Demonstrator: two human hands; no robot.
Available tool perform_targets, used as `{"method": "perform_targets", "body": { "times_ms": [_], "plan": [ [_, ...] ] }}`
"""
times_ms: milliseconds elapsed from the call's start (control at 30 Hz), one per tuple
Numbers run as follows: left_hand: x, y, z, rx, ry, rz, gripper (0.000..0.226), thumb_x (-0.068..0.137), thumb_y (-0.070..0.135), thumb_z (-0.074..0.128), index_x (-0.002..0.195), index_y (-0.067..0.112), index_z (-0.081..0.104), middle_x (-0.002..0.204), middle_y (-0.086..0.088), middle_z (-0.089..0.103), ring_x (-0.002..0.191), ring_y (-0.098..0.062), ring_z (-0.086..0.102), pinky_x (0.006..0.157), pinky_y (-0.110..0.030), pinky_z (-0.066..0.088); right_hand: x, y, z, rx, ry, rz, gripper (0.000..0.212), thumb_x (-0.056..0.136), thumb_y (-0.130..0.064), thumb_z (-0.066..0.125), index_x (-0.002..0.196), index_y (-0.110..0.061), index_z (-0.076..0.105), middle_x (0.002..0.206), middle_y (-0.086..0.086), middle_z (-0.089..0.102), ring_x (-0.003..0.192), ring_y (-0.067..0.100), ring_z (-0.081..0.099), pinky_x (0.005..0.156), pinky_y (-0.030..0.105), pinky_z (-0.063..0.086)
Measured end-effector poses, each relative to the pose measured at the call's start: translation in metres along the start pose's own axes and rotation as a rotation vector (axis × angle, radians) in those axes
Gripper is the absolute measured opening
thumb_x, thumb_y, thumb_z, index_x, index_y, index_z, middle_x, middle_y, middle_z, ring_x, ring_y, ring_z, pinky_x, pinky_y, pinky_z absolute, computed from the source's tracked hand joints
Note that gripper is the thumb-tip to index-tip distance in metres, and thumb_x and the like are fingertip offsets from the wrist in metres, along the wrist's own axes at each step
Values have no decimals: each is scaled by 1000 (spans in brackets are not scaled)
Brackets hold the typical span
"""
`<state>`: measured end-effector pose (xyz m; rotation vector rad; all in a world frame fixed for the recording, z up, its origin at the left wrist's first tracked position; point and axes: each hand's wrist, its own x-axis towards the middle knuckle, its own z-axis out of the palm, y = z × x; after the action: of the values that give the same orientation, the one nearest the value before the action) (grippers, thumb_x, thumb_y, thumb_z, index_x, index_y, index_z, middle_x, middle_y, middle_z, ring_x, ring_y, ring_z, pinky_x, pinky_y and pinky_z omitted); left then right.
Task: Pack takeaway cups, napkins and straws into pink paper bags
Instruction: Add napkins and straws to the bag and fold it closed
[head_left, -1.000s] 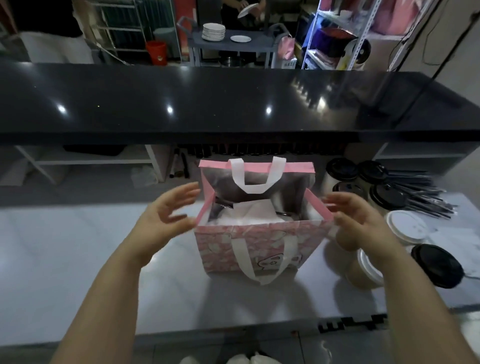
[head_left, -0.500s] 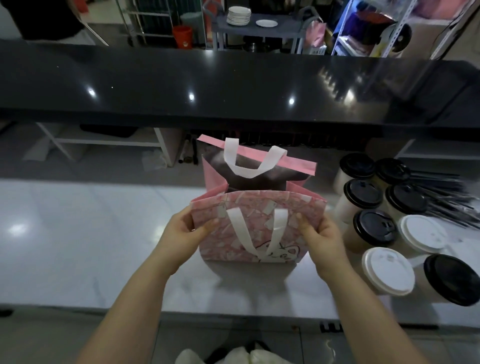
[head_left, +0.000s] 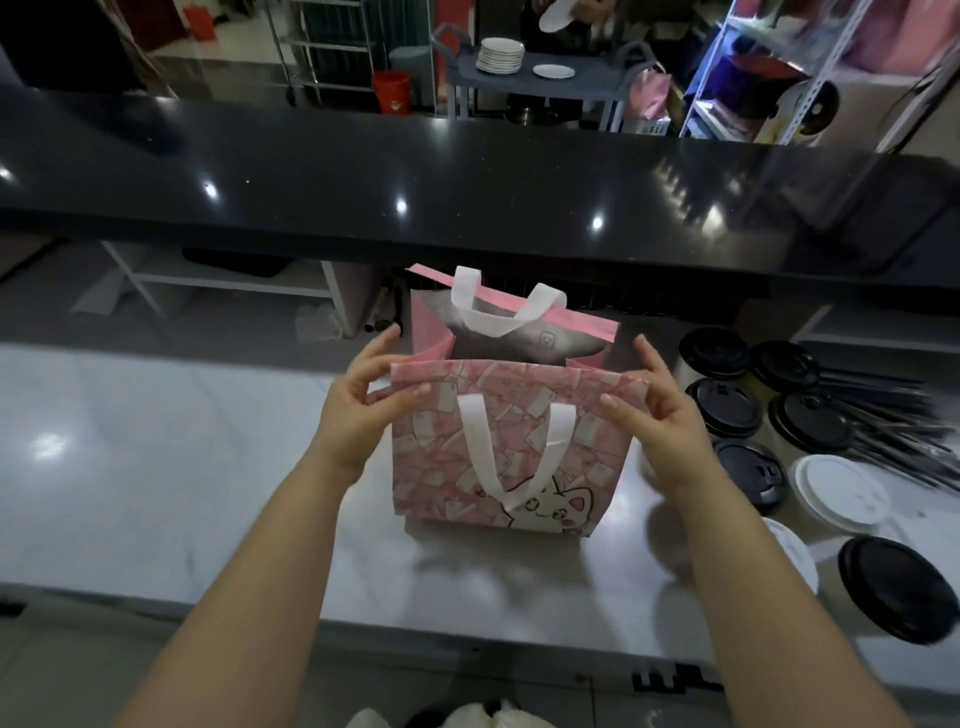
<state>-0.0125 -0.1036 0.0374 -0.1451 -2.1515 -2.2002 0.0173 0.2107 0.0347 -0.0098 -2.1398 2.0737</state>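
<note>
Pink bag (head_left: 509, 447) standing upright on the white bench (head_left: 156, 441), about midway between its near and far edges and towards its right end. We see the left hand (head_left: 363, 400) pinching the upper left corner of the bag's near panel, thumb on the printed face and fingers raised behind the rim. The right hand (head_left: 660, 421) pinches the upper right corner in the same way. The lidded cups (head_left: 732, 408) stand just beside the bag towards the bench's right end, with the dark straws (head_left: 893, 410) lying beyond them. The near panel hides the bag's contents, and we see no napkins.

We judge the step to be setting the bag's mouth, either spreading or closing it. To do it well, we would keep both corners level and move them together, so that the side folds work evenly and the base stays flat on the bench. We would grip lightly, since the thin panel creases easily. We would also keep the right elbow clear of the cups, because a tilted bag could knock them.
</note>
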Motion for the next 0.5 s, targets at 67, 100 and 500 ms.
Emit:
{"method": "perform_targets", "body": {
  "times_ms": [67,100,500],
  "plan": [
    [15,1,-1,65,-69,-26,29,67,35,82,93,27,76,147,31,37,108,20,53,68,-5,48,13,-1,-5,38,-61,37,24,67,-28,81,89,-20,75,151,-26,31,144,19,29,106,53,41],
    [21,1,-1,90,-104,-41,30,65,38,83,92,29,76,148,34,33,111,19,50,69,-6,47,18,-2,-6,44,-79,60,24,67,-26,83,88,-20,75,151,-26,32,145,19,28,106,53,41],
    [34,8,17,10,56,-78,28,53,27,90,79,25,79,125,9,62,106,-20,67,73,-33,59,27,-3,20,167,0,42,29,83,7,65,102,-15,71,102,11,68,88,17,68,72,30,56]
  ]
}}
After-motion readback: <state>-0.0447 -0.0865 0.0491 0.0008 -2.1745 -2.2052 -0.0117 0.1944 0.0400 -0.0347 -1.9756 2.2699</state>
